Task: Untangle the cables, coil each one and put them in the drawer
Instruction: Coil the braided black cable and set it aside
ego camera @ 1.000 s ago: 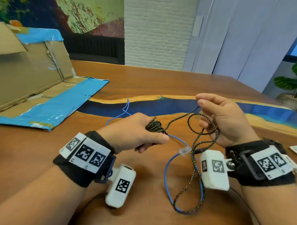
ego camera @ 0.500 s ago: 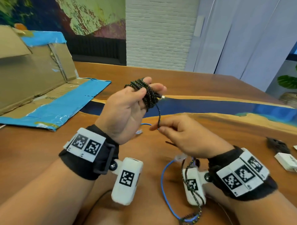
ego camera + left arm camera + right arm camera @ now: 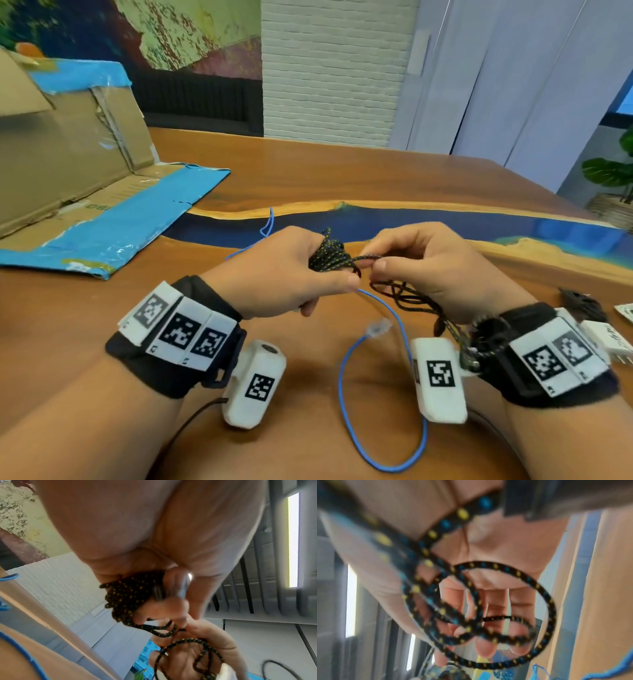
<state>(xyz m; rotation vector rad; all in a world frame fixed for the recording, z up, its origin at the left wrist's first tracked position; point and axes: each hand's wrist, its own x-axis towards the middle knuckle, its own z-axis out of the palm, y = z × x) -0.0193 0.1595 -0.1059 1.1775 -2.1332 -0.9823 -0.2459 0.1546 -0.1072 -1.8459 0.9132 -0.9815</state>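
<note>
Above the middle of the wooden counter [image 3: 308,178], my left hand [image 3: 274,270] grips a tight bundle of the black braided cable [image 3: 329,257], its fingers [image 3: 171,605] curled round the wound turns with the thumb laid along the front; in the left wrist view a metal plug end sits tucked between those fingers, beside the bundle. My right hand [image 3: 431,263] sits just beside the left, thumb and forefinger pinching a strand of the same cable where it leaves the bundle. The remaining fingers [image 3: 486,649] of that hand are loosely bent, and slack loops of the cable hang across the palm and trail down past the right wrist strap. The right wrist view is blurred, but shows at least two round loops in front of the palm. The blue cable [image 3: 346,383] lies on the counter below both hands, uncoiled, in one large open loop near me; its clear plug [image 3: 376,327] rests inside the space between my wrists, and a thin run of it reaches away beyond the left hand toward the blue strip set in the counter. A flattened cardboard box [image 3: 68,164] with blue tape lies at far left. Small dark and white items [image 3: 582,305] sit at the right edge; too small to identify.
</note>
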